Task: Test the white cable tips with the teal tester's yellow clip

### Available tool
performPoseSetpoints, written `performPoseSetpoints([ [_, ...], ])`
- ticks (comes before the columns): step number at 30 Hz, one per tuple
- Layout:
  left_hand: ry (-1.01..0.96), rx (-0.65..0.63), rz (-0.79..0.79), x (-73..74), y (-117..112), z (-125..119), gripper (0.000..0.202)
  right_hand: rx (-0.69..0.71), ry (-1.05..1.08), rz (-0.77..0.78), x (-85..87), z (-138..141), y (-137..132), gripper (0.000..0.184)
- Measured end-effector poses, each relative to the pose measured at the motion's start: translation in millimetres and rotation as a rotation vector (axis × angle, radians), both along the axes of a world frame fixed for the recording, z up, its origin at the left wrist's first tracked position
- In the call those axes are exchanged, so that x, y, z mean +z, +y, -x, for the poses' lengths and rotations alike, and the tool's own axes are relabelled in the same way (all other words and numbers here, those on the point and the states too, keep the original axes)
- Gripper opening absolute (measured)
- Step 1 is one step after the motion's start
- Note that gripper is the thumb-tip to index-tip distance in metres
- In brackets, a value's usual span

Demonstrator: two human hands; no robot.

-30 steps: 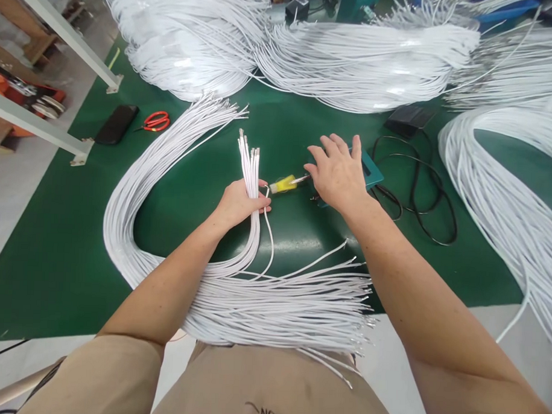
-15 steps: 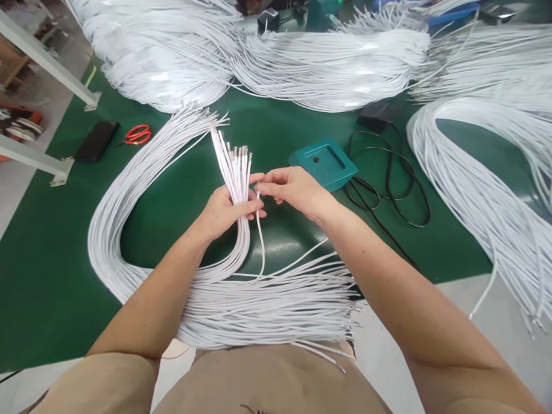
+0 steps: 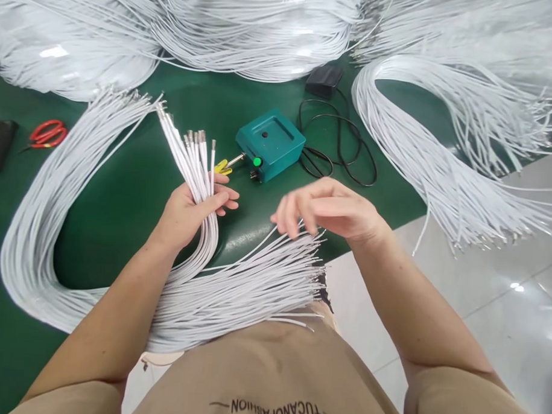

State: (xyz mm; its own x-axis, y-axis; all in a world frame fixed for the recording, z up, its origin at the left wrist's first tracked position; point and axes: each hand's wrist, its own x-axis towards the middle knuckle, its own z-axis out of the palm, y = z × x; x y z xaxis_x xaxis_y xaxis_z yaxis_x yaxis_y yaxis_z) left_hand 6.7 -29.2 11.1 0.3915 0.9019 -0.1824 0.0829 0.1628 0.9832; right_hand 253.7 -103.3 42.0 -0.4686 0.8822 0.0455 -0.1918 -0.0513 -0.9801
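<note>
My left hand (image 3: 180,213) is closed round a bunch of white cables (image 3: 193,174), their metal-tipped ends standing up above the thumb. One cable of the bunch stands slightly apart at its right side. The bunch bends down into a large curved bundle of white cables (image 3: 35,235), which loops round the left and across my lap. My right hand (image 3: 332,209) hovers just over the loose cable ends (image 3: 301,250) at the right, fingers bent and apart, a little blurred, with nothing visible in them.
A teal box (image 3: 271,146) with a green light and a yellow-tipped part (image 3: 223,167) lies beyond my hands. Its black cord (image 3: 368,156) runs near a black adapter (image 3: 324,82). Red-handled scissors (image 3: 49,132) and a dark flat object (image 3: 0,146) lie left. More cable bundles (image 3: 397,120) surround the back and right.
My right hand has let go of a single cable at the left hand's bunch and moved right and down, over the loose ends. The view has turned rightward and down.
</note>
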Motion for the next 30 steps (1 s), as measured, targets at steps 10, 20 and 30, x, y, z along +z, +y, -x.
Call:
performPoseSetpoints([
  [10,0.356,-0.319,-0.052,4.5,-17.6,-31.1,0.024,-0.294,-1.238,-0.263,-45.8,-17.7,-1.3,0.031],
  [20,0.355,-0.39,-0.073,-5.8,-5.8,-50.0,0.017,-0.159,-1.199,-0.521,-20.3,-11.4,27.1,0.016],
  [30,0.132,0.081,-0.019,11.6,11.7,-25.6,0.033,-0.528,-0.85,-0.547,22.4,8.7,59.0,0.014],
])
